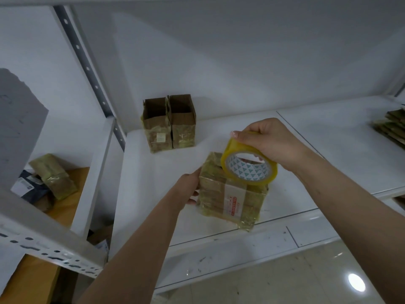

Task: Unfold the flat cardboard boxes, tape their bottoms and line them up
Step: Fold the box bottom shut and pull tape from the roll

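The box in work (230, 191) sits on the white shelf (328, 139) directly between the two hands, bottom side turned up. The left hand (188, 187) grips its left side wall, fingers wrapped onto the near face, and steadies it. The right hand (267, 141) is clamped on the tape roll (248, 165), holding it from above with the thumb at the roll's far edge; the roll rests against the box's upturned face at its far right part. Whether a free strip is already stuck down cannot be told.

What the next pull seems to depend on is that the upturned face runs from beyond the right hand back toward the person, so the tape would have to travel along that line. The right hand is the nearer one for this; the left only braces.

Two finished boxes (168, 123) stand open side by side, touching, well beyond the left hand. A stack of flat boxes (392, 128) lies far out past the right hand at the shelf's edge.
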Demonstrator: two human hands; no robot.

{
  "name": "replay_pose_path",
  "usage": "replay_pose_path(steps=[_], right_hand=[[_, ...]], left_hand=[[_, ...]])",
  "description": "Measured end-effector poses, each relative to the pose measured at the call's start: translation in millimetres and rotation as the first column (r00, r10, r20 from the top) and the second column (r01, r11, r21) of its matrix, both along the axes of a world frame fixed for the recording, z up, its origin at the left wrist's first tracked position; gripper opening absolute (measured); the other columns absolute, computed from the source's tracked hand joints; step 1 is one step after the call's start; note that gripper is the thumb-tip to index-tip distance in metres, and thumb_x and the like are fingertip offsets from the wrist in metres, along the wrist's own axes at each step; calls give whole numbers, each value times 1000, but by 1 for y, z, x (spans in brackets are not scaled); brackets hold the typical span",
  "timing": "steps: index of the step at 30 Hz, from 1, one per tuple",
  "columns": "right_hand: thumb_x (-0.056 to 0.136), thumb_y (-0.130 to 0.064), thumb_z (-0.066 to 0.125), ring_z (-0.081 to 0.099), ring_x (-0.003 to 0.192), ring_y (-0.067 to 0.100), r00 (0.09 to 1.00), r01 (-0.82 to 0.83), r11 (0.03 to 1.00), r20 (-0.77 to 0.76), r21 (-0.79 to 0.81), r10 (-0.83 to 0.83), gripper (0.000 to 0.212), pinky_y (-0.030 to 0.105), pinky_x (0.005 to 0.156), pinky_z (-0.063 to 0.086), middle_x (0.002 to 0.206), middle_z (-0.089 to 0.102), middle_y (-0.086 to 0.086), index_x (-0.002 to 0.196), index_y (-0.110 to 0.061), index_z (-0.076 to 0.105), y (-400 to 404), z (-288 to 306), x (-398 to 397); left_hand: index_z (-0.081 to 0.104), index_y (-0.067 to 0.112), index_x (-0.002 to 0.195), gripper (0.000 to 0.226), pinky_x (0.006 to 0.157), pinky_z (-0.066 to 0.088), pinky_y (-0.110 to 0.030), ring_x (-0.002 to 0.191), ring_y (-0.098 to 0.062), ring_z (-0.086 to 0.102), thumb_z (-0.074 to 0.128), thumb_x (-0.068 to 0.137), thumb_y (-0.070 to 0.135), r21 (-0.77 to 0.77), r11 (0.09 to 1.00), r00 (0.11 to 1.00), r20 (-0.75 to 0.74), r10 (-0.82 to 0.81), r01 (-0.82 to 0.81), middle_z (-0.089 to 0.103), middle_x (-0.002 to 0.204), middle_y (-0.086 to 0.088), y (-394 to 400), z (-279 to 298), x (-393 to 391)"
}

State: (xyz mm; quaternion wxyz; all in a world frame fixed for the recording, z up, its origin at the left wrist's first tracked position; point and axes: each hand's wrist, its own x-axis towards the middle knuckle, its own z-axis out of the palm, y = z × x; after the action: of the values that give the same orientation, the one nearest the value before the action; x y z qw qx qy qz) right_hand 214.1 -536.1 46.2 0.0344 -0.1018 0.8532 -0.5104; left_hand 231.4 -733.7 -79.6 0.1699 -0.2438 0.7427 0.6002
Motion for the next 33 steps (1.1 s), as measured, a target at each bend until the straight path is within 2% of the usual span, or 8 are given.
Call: replay_pose_path(steps=[6,9,12,15,17,24,28,33], right_hand=[[80,-46,75,58,43,0,999,-34,999,9,40,34,33,13,42,41,51,65,-9,71,-14,72,-2,1,-4],[74,-55,74,64,50,1,998,-52,998,22,37,51,38,14,45,44,62,70,-8,83,-18,73,-2,5,-5],[56,-71,68,67,57,3,997,-69,996,36,54,67,59,17,50,47,75,72,-6,90,-23,73,0,7,-5],[45,-78,66,67,56,3,996,-82,994,41,70,80,71,21,56,50,76,73,-6,91,-25,73,3,8,-8],[45,-78,67,66,54,2,993,-97,994,66,42,94,71,17,53,49,69,73,-8,92,-25,73,8,6,-10],[74,-44,66,71,86,23,943,-178,931,216,-320,255,43,28,75,55,92,75,11,93,-7,75,39,-14,-1],[67,-57,69,64,63,14,984,-143,989,101,-26,145,58,27,66,49,68,68,7,77,1,69,30,7,3],[76,-67,66,60,43,16,998,-39,874,58,484,12,68,28,54,47,47,61,4,60,-1,64,59,30,9]], left_hand=[[53,14,71,33,55,43,-21,63,-16,50,42,98,30,-49,998,997,67,-30,33,53,70,-1,3,-6,4],[59,13,83,29,74,40,-28,87,-21,56,53,98,37,-150,988,952,-306,-28,-19,60,87,-3,-12,3,-5],[55,30,116,49,97,37,-32,122,-17,50,50,86,68,-229,965,730,-637,-248,128,57,126,1,-18,34,-1],[31,27,147,93,118,18,-51,147,-24,22,61,69,70,-593,688,441,-530,-724,418,30,157,-4,2,51,-9],[23,23,152,109,118,12,-58,149,-25,15,68,64,69,-719,529,393,-373,-840,450,26,159,0,17,53,-11],[40,20,144,107,112,33,-42,133,-20,41,75,57,71,-754,511,383,-366,-848,413,46,144,-2,20,46,-17],[36,20,148,112,114,28,-38,137,-23,31,48,56,83,-849,371,345,-244,-906,375,38,148,-5,20,44,-18],[12,22,155,108,112,34,-46,141,-21,20,58,72,73,-877,285,378,-131,-916,387,26,153,-4,14,39,-21]])
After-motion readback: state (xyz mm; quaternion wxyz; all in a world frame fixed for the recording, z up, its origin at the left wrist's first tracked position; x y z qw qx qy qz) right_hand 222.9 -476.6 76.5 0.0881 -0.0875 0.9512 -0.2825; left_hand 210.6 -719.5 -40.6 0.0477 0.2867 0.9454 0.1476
